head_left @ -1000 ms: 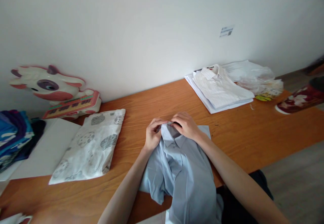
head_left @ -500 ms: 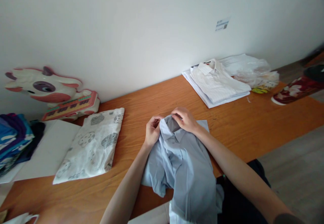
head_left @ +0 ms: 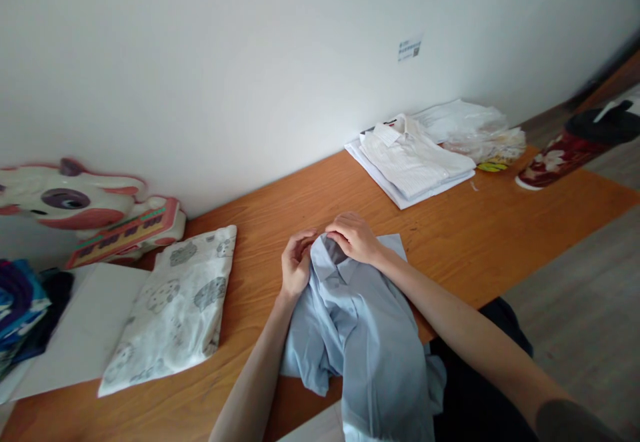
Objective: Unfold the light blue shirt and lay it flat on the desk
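A light blue collared shirt [head_left: 360,335] lies crumpled on the wooden table [head_left: 450,242], front up, its lower part hanging over the near edge onto my lap. My left hand [head_left: 295,269] pinches the left side of the collar. My right hand [head_left: 353,237] grips the collar's top right, fingers curled over the fabric. Both hands meet at the collar. A pale sheet peeks out under the shirt near my right wrist.
A folded white shirt [head_left: 413,159] on sheets with plastic bags [head_left: 480,132] sits at the back right. A dark red floral bottle [head_left: 565,152] stands at the far right. At left lie a printed white cloth [head_left: 175,309], a white board [head_left: 80,329], a cow-shaped toy [head_left: 85,209] and folded blue clothes [head_left: 20,309].
My hands stay on the collar, working it slightly; the right hand has shifted left over the collar. The view has swung, so the things at the back right appear further left.
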The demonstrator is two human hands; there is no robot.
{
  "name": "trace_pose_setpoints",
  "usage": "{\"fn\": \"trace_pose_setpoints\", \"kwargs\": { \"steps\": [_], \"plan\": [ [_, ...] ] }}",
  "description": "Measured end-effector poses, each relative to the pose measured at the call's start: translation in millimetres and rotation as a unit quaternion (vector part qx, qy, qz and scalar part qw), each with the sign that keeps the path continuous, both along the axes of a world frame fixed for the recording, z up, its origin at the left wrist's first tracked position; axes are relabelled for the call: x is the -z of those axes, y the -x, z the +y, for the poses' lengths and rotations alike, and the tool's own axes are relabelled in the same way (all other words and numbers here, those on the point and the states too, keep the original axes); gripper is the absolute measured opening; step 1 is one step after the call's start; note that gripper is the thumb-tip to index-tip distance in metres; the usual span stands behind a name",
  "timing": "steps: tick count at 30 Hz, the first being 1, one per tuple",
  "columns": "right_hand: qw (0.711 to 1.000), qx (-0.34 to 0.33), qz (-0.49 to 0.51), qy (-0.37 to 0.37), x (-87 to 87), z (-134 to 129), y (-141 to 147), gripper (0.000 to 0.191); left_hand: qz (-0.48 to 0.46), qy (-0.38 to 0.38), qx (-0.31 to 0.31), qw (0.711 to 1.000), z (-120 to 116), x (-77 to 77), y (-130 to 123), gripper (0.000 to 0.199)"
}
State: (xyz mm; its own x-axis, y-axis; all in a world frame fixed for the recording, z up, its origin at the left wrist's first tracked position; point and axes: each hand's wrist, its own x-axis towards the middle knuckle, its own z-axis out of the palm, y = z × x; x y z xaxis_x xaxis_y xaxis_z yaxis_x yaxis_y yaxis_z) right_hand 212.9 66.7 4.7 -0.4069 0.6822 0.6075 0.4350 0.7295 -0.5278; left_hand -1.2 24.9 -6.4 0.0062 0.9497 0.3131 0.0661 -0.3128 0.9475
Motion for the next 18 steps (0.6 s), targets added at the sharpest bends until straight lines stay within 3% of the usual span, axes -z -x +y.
{"fn": "trace_pose_setpoints", "kwargs": {
  "steps": [4, 7, 12, 18],
  "plan": [
    [0.998, -0.007, -0.051, -0.041, -3.5, -2.9, 2.3, 0.014, 0.063, -0.067, -0.081, 0.992, -10.5, -9.4, -0.8, 0.024],
    [0.994, -0.008, -0.087, -0.068, -4.4, -4.2, 4.6, 0.015, 0.139, -0.045, -0.102, 0.984, -15.8, -13.2, -5.1, 0.021],
    [0.992, 0.010, -0.101, -0.078, -4.5, -2.9, 3.1, 0.016, 0.158, 0.020, -0.079, 0.984, -14.8, -11.8, -11.0, 0.022],
    [0.992, 0.025, -0.095, -0.083, -2.1, 0.2, 0.4, 0.017, 0.120, 0.015, -0.063, 0.991, -16.2, -9.2, -5.6, 0.019]
  ]
}}
